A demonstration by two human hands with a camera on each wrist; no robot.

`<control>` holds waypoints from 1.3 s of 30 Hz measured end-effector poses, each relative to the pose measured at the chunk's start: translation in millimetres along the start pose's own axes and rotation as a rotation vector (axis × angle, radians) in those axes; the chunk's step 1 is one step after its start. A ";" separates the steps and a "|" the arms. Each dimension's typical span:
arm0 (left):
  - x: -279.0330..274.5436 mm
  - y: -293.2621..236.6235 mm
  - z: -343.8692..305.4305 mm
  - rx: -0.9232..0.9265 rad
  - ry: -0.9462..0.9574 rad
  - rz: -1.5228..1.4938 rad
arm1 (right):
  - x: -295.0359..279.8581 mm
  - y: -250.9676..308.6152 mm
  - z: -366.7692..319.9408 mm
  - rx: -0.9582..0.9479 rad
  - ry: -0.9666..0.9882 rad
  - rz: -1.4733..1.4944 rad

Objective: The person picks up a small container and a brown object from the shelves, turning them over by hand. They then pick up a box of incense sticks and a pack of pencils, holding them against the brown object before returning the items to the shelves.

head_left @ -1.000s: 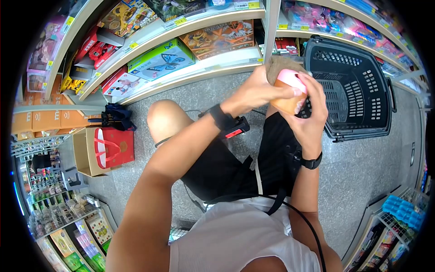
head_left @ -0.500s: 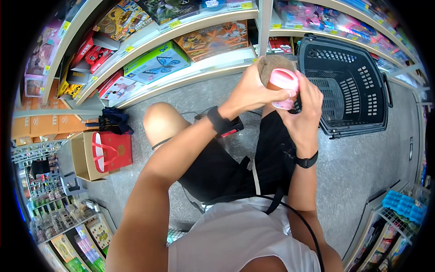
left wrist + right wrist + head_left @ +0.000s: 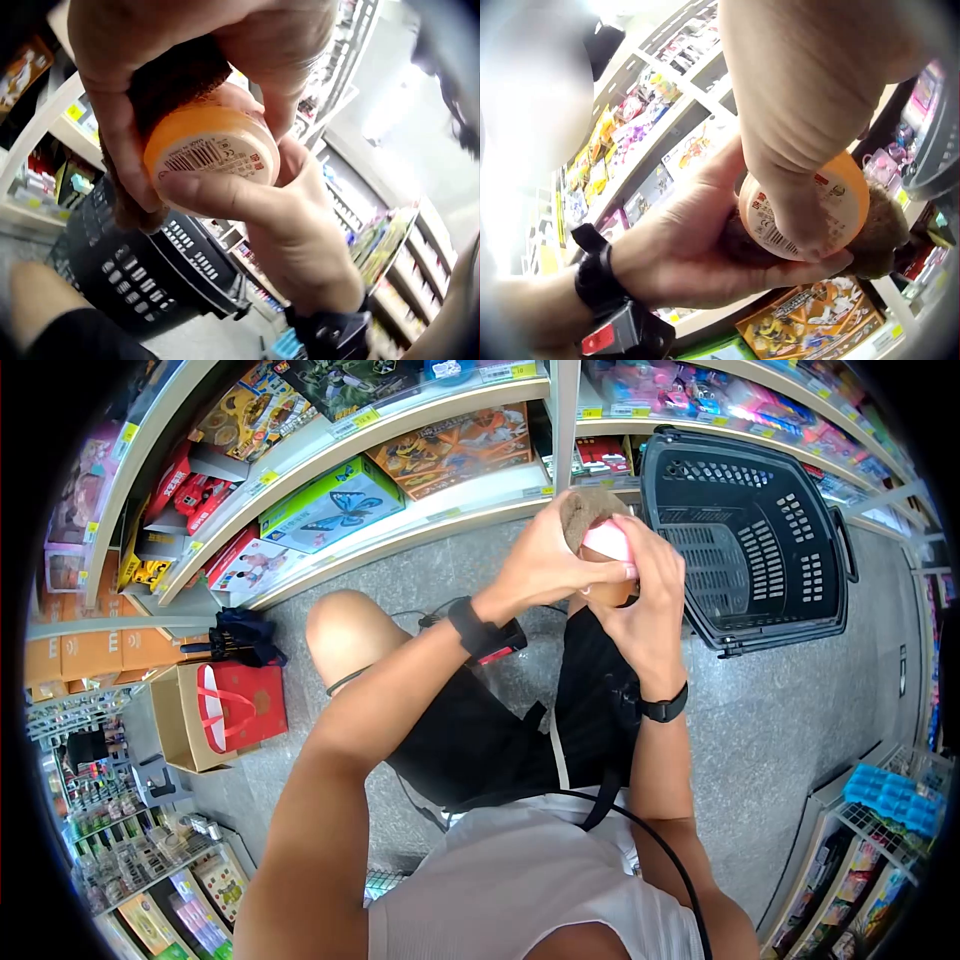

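A round pink and orange tub is between the two hands, above the knees in the head view. Its pale base, with a barcode and small print, faces the left wrist camera. My left hand grips the tub from the left, together with a fuzzy brown soft thing against it. My right hand wraps the tub's other side. In the left wrist view the right thumb lies across the base. Fingers hide much of the tub and the brown thing.
A dark plastic shopping basket stands just right of the hands. Shelves with boxed toys run along the front. To the left, a red gift bag sits beside a folded dark umbrella on the grey floor.
The tub has turned in the hands: its pink end tilted up, then back, with orange showing below it again. In the head view, hands, basket and shelves have all shifted slightly left.
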State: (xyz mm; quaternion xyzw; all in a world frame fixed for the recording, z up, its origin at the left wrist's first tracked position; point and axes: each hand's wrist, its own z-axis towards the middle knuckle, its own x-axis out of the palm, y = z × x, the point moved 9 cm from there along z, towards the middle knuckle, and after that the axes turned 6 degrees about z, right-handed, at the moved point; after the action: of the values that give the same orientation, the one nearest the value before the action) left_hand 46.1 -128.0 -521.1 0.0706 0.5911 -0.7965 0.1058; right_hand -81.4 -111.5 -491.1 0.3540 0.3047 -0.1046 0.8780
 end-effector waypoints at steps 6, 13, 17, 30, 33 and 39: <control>0.5 -13.2 2.9 -0.033 0.040 -0.089 | -0.3 -11.8 1.6 0.116 -0.082 0.286; -13.5 0.5 -0.1 -0.218 -0.113 -0.231 | 14.4 -27.6 -10.2 0.296 -0.225 0.463; -19.8 -9.1 -2.9 -0.146 -0.165 -0.268 | 16.3 -34.8 -10.5 0.223 -0.282 0.506; -18.1 -60.8 -1.9 0.370 -0.112 0.551 | 9.2 -34.4 -12.4 0.217 -0.201 0.385; -10.4 -68.8 -4.9 0.457 -0.040 0.535 | 14.2 -44.1 -17.6 0.303 -0.195 0.325; -38.6 -35.1 0.3 0.095 -0.203 -0.064 | 45.7 -73.8 -34.8 0.688 -0.188 0.879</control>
State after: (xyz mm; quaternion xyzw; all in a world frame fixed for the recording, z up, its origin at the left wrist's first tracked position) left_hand 74.6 -115.2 -479.4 -0.0245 0.5407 -0.8298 0.1361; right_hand -90.8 -139.9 -579.8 0.7025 -0.0027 0.1465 0.6964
